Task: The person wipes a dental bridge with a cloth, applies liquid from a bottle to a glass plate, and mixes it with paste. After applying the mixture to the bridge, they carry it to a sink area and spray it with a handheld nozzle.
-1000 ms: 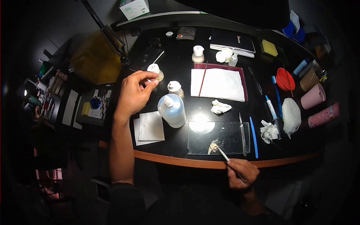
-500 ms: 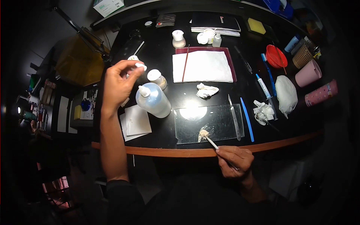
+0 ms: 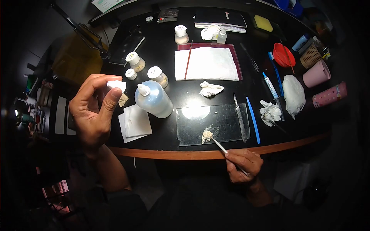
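Raised at the left, my left hand (image 3: 94,109) pinches a small white plaster-like piece (image 3: 116,85) between thumb and fingers. My right hand (image 3: 244,166), at the table's front edge, is closed around a thin white-handled stick tool (image 3: 220,146). The tool's tip touches a mound of cream-coloured paste (image 3: 207,135) on a glass slab (image 3: 189,129); what kind of tip it has cannot be made out. A scalpel (image 3: 241,123) lies along the slab's right side. Right of my left hand stands a squeeze bottle of clear liquid (image 3: 154,100), with folded white paper (image 3: 138,121) near it.
Several small jars, including a lidded jar (image 3: 158,77), stand beyond the bottle. A white paper towel (image 3: 208,63) bears a thin brush (image 3: 189,59). At right are a blue stick tool (image 3: 253,119), a syringe (image 3: 269,86), crumpled tissue (image 3: 271,111), a red bowl (image 3: 283,56) and a pink cup (image 3: 317,74).
My left hand has come down, left and nearer the camera with the white piece, uncovering the jars behind it. My right hand stays almost in place, its tool tip still at the paste.
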The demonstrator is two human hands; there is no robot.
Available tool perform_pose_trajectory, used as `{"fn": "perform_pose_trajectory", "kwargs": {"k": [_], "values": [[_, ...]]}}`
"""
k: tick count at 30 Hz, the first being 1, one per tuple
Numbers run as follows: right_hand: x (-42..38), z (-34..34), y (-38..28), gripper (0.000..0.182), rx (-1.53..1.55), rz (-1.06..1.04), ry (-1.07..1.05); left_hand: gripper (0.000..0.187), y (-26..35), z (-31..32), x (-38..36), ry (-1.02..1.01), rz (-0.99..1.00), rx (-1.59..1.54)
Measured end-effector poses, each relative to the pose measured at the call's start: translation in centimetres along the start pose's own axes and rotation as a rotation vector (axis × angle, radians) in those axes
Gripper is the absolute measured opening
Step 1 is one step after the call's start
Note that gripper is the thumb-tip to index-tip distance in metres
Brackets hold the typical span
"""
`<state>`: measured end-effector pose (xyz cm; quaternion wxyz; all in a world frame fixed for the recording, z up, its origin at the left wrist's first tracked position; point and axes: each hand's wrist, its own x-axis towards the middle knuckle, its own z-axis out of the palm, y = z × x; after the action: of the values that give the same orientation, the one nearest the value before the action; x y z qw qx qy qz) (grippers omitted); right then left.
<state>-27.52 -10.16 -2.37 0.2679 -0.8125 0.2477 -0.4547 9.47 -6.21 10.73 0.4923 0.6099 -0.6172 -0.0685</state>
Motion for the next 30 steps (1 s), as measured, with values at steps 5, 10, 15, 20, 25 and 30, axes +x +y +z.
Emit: {"fn": "perform_pose_trajectory", "kwargs": {"k": [5,10,15,20,25,30], "values": [[0.02,-0.09,0.08,0.022,-0.001,0.006,0.004,0.017,0.03,0.19,-0.27,0.027,-0.034,-0.054],[0.35,0.69,0.24,0.024,-0.048,-0.002,-0.017,0.018,-0.12,0.29,-0.47,0.013,-0.002,-0.073],[0.33,0.51,0.11,0.025,-0.033,-0.005,-0.049,0.018,-0.21,0.37,-0.35,0.017,0.012,-0.050],[0.49,0.61,0.00,0.025,-0.018,-0.007,-0.051,0.017,-0.11,0.49,-0.31,0.017,0.008,-0.041],[0.36,0.45,0.07,0.025,-0.008,-0.008,-0.039,0.018,-0.12,0.61,-0.28,0.013,0.013,-0.003],[0.26,0.48,0.04,0.026,-0.033,0.000,-0.035,0.019,0.13,0.57,-0.50,0.040,0.022,0.041]]}}
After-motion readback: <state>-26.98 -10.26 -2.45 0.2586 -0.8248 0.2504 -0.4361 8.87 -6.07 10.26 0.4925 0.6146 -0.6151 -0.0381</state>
